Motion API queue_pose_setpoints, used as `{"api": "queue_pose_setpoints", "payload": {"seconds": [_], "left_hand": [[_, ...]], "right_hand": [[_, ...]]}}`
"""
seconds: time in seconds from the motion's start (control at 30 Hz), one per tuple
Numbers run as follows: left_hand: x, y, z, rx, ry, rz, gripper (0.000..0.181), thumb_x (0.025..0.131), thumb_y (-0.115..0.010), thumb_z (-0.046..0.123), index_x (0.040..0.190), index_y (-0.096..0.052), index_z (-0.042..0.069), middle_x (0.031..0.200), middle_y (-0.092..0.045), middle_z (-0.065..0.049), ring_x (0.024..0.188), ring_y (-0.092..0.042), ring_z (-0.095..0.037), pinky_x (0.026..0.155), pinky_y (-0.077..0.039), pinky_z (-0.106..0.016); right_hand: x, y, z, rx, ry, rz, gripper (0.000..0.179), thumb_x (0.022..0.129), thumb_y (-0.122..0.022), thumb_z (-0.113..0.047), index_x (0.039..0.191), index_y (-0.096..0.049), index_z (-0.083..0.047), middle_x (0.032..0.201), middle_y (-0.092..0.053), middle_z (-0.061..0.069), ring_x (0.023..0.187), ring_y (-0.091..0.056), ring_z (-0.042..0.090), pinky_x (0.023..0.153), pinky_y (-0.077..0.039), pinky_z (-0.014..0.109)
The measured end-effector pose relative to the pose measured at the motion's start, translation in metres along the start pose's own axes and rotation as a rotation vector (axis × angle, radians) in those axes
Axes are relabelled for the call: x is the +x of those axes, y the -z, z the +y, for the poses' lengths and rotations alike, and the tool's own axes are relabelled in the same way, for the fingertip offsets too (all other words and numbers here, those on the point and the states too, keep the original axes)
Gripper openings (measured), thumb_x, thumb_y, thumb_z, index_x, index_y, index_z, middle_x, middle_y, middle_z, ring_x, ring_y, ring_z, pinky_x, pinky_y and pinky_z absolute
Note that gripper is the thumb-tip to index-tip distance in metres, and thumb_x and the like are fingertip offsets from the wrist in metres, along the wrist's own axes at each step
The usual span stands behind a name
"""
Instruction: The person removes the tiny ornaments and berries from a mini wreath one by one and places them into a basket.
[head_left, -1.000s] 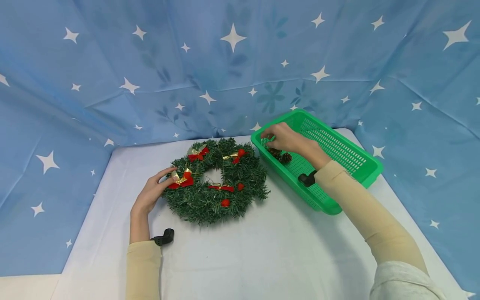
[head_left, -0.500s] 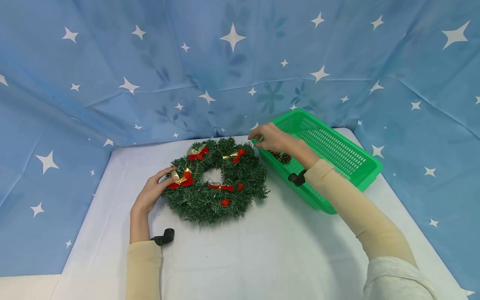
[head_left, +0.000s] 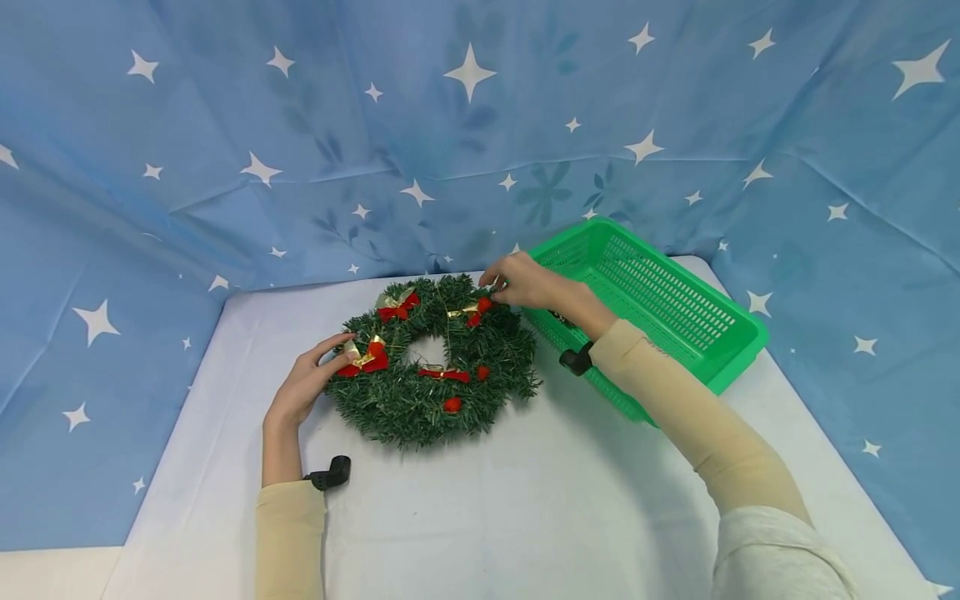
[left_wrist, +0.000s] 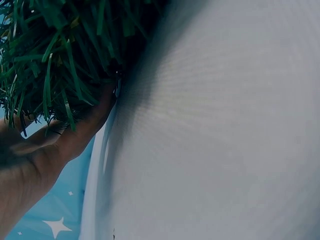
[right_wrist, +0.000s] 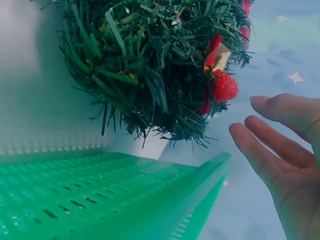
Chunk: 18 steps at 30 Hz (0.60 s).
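A green wreath (head_left: 427, 429) with red and gold bows and red berries lies on the white table. My left hand (head_left: 303, 379) grips its left rim beside a red and gold bow (head_left: 367, 360); in the left wrist view, part of that hand (left_wrist: 75, 135) is hidden behind the needles. My right hand (head_left: 521, 281) is over the wreath's upper right edge, close to a red berry (head_left: 484, 305). The right wrist view shows this hand (right_wrist: 285, 150) with thumb and fingers apart, nothing visible between them, just off the berry (right_wrist: 225, 86).
To the right of the wreath stands a green perforated basket (head_left: 738, 346), its near left end under my right forearm. A pine cone (head_left: 559, 317) inside it is mostly hidden by the arm. A blue star-patterned cloth (head_left: 465, 125) hangs behind the white table (head_left: 480, 517).
My right hand has moved left from over the pine cones in the basket, across its rim, to the wreath's upper right berry. My left hand has stayed on the wreath.
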<state>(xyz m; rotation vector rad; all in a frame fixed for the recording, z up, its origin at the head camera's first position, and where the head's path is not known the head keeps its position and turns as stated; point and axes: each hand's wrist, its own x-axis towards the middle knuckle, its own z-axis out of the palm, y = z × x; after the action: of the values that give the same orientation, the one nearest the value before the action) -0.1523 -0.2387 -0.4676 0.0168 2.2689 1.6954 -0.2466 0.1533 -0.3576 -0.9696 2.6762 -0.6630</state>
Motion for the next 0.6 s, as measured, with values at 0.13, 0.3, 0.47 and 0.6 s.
{"api": "queue_pose_setpoints", "payload": {"seconds": [0.13, 0.3, 0.47, 0.6], "left_hand": [[0.0, -0.001, 0.001, -0.002, 0.0, -0.001, 0.069, 0.103, -0.063, 0.041, 0.162, -0.036, 0.019, 0.174, -0.008, -0.009, 0.159, -0.007, -0.043, 0.12, -0.015, -0.074], [-0.001, -0.001, 0.001, -0.006, -0.007, 0.0, 0.068, 0.103, -0.064, 0.041, 0.162, -0.037, 0.019, 0.174, -0.009, -0.008, 0.159, -0.008, -0.042, 0.121, -0.015, -0.073], [-0.001, -0.001, 0.002, -0.007, -0.006, -0.001, 0.068, 0.103, -0.064, 0.04, 0.162, -0.037, 0.019, 0.174, -0.008, -0.009, 0.159, -0.007, -0.042, 0.121, -0.015, -0.073], [-0.001, -0.001, 0.002, -0.004, -0.011, -0.002, 0.068, 0.103, -0.064, 0.04, 0.162, -0.037, 0.018, 0.174, -0.009, -0.01, 0.159, -0.007, -0.042, 0.121, -0.016, -0.073]], "right_hand": [[0.003, -0.005, 0.0, 0.02, -0.006, -0.01, 0.031, 0.095, -0.066, 0.005, 0.126, -0.071, 0.004, 0.128, -0.07, 0.021, 0.11, -0.072, 0.033, 0.091, -0.061, 0.04], [0.005, -0.01, -0.001, 0.032, -0.015, -0.017, 0.031, 0.094, -0.068, 0.005, 0.125, -0.071, 0.004, 0.126, -0.071, 0.021, 0.11, -0.072, 0.034, 0.09, -0.061, 0.039], [0.007, -0.014, -0.001, 0.05, -0.022, -0.022, 0.032, 0.093, -0.069, 0.007, 0.125, -0.071, 0.005, 0.123, -0.072, 0.021, 0.109, -0.073, 0.034, 0.09, -0.061, 0.039], [0.008, -0.017, 0.0, 0.066, -0.015, -0.022, 0.031, 0.093, -0.068, 0.009, 0.124, -0.071, 0.006, 0.12, -0.073, 0.022, 0.107, -0.074, 0.034, 0.089, -0.062, 0.038]]}}
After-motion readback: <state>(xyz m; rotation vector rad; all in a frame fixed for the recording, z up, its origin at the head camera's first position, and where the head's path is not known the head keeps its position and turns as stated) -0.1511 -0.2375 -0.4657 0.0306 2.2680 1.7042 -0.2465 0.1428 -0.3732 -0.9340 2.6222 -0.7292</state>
